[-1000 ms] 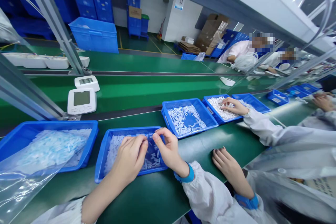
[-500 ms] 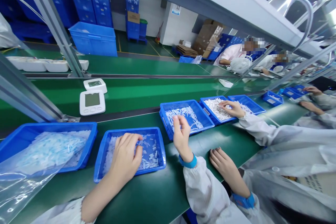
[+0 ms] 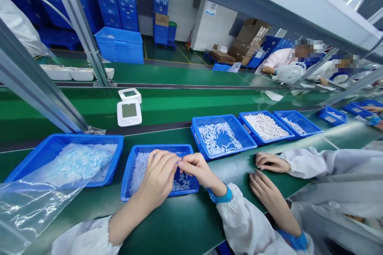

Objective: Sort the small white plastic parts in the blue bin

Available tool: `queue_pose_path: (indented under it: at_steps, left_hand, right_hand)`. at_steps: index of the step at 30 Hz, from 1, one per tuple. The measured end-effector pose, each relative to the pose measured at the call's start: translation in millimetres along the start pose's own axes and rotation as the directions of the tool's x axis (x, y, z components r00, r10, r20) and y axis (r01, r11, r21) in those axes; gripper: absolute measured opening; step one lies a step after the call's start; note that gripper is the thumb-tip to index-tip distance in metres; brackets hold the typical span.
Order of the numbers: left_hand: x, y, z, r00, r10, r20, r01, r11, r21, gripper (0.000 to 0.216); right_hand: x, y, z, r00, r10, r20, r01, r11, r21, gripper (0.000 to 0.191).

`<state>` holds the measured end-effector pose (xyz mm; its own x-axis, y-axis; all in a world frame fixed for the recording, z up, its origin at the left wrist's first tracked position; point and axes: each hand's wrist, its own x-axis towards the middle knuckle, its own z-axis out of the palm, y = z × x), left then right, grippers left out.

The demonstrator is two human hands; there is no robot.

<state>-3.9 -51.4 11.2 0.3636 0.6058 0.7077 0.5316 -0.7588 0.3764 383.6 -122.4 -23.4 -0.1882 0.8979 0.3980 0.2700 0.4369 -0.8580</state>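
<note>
Hard to say how much is done here, but going by the loose bits (image 3: 138, 169) in the bin (image 3: 128, 175) just below centre and the strips (image 3: 210, 137) in the second bin (image 3: 196, 133) to its right, I'd guess plenty is left. Left hand (image 3: 160, 177) and right hand (image 3: 197, 169) are over that first bin, fingers narrow, tips about meeting. Can't tell if they've got a piece, too tiny. Bits show left of and below them.

Right hand (image 3: 201, 170) back, meeting left hand (image 3: 159, 174).
</note>
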Motion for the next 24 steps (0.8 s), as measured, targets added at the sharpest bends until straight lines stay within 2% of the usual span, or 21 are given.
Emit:
queue_pose_path:
  at_steps: [3, 5, 6, 8, 11, 15, 24]
  left_hand:
    - [0.5, 0.3, -0.5, 1.0, 0.01, -0.006, -0.01, 1.0, -0.013, 0.02]
    - [0.6, 0.4, -1.0, 1.0, 0.014, -0.012, -0.014, 1.0, -0.016, 0.02]
    - [0.5, 0.4, -1.2, 1.0, 0.014, -0.014, -0.014, 1.0, -0.015, 0.02]
    - [0.3, 0.4, -1.7, 1.0, 0.01, -0.008, -0.01, 1.0, -0.009, 0.022]
    - [0.0, 0.4, -2.2, 1.0, 0.004, 0.012, -0.004, 1.0, -0.002, 0.023]
    - [0.2, 1.0, -2.6, 1.0, -0.007, 0.016, 0.007, 1.0, 0.0, 0.021]
    - [1.6, 3.0, -3.6, 1.0, -0.005, 0.03, 0.005, 1.0, -0.012, 0.019]
  right_hand:
    - [19.9, -14.5, 31.5, 0.996, 0.047, 0.076, -0.057, 0.988, 0.142, 0.017]
    - [46.2, -32.8, 70.1, 0.958, 0.227, 0.174, -0.261, 0.944, 0.203, 0.041]
    - [60.7, -41.2, 91.4, 0.946, 0.256, 0.201, -0.295, 0.934, 0.202, 0.048]
    - [87.5, -52.5, 131.0, 0.928, 0.289, 0.233, -0.337, 0.921, 0.198, 0.028]
    - [114.7, -55.9, 169.8, 0.909, 0.324, 0.262, -0.378, 0.905, 0.192, 0.033]
    - [128.0, -51.9, 184.5, 0.896, 0.343, 0.283, -0.404, 0.894, 0.195, 0.029]
    - [134.1, -52.0, 186.6, 0.896, 0.25, 0.367, -0.37, 0.878, 0.304, 0.038]
